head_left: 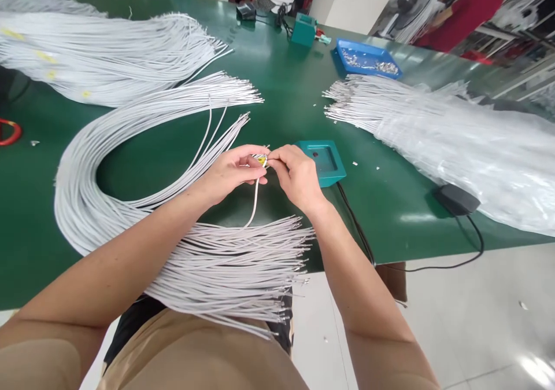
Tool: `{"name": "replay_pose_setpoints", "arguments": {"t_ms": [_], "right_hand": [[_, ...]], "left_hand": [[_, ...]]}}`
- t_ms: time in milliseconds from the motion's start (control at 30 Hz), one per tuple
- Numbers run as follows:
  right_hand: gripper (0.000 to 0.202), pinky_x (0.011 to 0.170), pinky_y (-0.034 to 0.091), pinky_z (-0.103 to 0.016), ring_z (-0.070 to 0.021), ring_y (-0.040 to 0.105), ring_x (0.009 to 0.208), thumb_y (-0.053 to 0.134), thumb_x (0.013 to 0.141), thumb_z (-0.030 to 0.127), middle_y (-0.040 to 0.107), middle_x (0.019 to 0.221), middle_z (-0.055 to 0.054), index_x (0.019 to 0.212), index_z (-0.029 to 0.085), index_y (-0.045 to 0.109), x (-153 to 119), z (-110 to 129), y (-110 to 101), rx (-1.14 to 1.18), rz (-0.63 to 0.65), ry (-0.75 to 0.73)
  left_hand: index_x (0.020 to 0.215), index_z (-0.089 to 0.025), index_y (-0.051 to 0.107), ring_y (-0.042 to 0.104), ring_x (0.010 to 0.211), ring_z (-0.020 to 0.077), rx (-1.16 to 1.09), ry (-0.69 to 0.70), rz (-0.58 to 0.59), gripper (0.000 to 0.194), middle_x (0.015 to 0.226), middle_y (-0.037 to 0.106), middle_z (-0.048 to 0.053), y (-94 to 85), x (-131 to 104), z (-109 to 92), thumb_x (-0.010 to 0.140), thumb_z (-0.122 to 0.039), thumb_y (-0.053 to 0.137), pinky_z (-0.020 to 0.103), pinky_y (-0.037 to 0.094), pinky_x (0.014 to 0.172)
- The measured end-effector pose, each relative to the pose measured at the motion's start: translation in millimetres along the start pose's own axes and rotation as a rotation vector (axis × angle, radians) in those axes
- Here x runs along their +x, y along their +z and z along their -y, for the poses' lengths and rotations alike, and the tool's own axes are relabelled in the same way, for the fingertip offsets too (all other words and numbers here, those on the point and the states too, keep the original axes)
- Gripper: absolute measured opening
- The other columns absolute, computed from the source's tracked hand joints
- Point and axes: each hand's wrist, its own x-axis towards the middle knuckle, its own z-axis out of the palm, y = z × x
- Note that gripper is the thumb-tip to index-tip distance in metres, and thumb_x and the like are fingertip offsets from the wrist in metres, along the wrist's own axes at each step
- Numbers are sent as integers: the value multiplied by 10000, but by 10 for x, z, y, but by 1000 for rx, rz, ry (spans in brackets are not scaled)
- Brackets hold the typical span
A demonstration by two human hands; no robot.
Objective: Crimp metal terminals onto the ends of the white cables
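Observation:
Near the middle of the view, my left hand [236, 169] is closed on a white cable [255, 196] by its end, beside a small yellow piece [262, 160]. My right hand [295, 173] meets it there, its thumb and forefinger pinched at the cable's tip; what they hold is too small to name. A large curved bundle of white cables [80, 181] loops around at the left, and its lower ends [243, 262] fan out below my hands. Just right of my right hand sits a teal device [325, 161] with a recessed top.
More white cables [113, 48] lie at the back left. A plastic-wrapped bundle [468, 141], a blue tray [368, 57] of small parts and a black pedal-like object [457, 199] are on the right. Red handles [11, 132] show at the left edge. People stand behind the table.

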Motion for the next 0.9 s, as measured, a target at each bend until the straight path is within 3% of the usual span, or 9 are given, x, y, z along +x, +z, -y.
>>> {"name": "replay_pose_setpoints", "arguments": {"t_ms": [100,167,267,400,567,900], "right_hand": [[219,836,407,-356,-230,569,912,459,981,233,705,969,-85,960,190,672,83,-120,-2,-353,44,-125],[188,843,394,-370,-257,571,938,500,961,223,709,995,-108,1026,170,668,159,-193,-13,-491,86,-106],[164,882,377,-392,-258,583,862,516,936,177,719,884,-112,927,152,678,276,-265,-28,-615,209,-59],[154,894,368,-403,-243,580,827,558,901,159,718,822,-86,799,170,672,367,-277,-55,-601,307,-45],[96,900,371,-418,-251,574,859,619,835,112,698,812,-81,809,178,684,384,-272,-66,-576,356,-60],[172,887,422,-386,-220,544,759,521,870,107,612,728,-61,847,178,676,381,-351,-5,-608,268,-73]], "left_hand": [[1125,-192,682,739,743,180,-16,-51,-77,407,788,697,2,-25,79,89,724,-177,755,291,546,703],[1123,-195,684,743,757,187,21,-58,-153,425,794,711,0,-46,124,149,708,-187,770,301,558,726],[1145,-194,686,741,780,196,146,-33,-231,467,791,740,6,-90,177,216,692,-227,794,334,571,807],[1166,-187,687,741,785,209,268,-26,-257,492,787,758,19,-139,232,280,691,-253,793,363,561,866],[1166,-185,693,745,787,218,319,-17,-261,477,798,766,27,-161,260,343,699,-252,765,366,567,856],[1199,-163,708,749,818,211,520,-28,-248,490,770,773,8,-156,223,339,717,-251,701,346,535,949]]}}
